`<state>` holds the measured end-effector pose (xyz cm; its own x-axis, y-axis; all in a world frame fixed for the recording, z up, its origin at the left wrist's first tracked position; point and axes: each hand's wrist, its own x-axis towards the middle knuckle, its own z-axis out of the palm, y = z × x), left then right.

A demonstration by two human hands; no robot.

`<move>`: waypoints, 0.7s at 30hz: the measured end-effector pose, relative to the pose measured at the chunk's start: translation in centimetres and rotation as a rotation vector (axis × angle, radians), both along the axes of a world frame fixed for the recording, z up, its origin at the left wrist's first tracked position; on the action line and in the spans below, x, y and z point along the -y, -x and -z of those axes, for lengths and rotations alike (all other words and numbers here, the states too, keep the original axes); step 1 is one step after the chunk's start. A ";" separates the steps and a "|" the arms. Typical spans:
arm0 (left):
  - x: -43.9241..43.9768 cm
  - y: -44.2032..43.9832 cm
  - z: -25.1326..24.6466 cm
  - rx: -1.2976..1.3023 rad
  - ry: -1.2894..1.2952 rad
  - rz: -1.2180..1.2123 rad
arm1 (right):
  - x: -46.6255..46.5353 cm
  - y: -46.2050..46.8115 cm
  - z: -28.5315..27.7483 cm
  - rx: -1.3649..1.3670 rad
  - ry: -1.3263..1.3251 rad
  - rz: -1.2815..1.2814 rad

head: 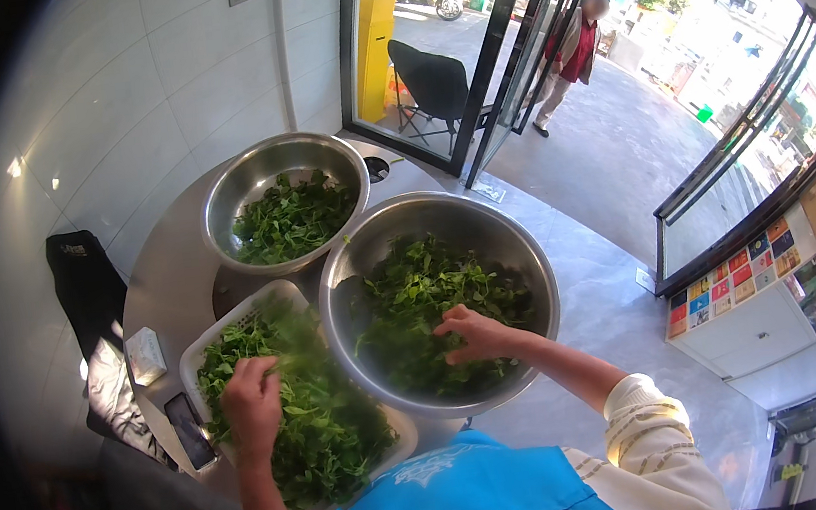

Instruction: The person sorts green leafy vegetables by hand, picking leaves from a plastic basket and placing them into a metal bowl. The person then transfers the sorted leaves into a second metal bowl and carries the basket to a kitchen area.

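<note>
My left hand [252, 397] is over a white plastic basket [407, 436] heaped with leafy greens [324, 446]; its fingers are pinched on some blurred green sprigs. Over the near part of a large steel basin [542, 270], my right hand [474, 334] is spread with bent fingers, above more leafy greens [433, 275]; nothing plain shows in its grasp. Behind them stands a smaller steel basin [217, 201], also with greens [294, 219] in it. The basket and the large basin sit side by side.
A round table [155, 284] bears the vessels, a tissue pack [145, 356] and a phone [189, 431]. Left of it is a chair with a dark back [82, 277]. Beyond the open glass door [534, 36] are a folding chair [434, 82] and a walking person [574, 55]. A cabinet [748, 322] stands right.
</note>
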<state>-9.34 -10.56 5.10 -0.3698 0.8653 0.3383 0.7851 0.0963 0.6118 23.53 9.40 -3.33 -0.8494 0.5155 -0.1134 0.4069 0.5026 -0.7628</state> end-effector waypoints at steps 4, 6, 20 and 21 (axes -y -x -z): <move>3.4 2.1 -0.1 -0.083 0.257 -0.030 | 1.4 -1.0 2.5 0.326 -0.004 0.201; 4.5 2.2 0.0 0.005 0.250 0.004 | 0.2 -1.5 4.3 0.364 -0.084 0.124; 4.5 2.6 -1.1 0.084 0.135 0.001 | -9.2 -3.0 -1.2 -0.557 0.652 0.373; 4.5 2.6 -1.1 0.107 0.134 0.000 | -9.3 -3.6 0.2 -0.380 0.657 0.425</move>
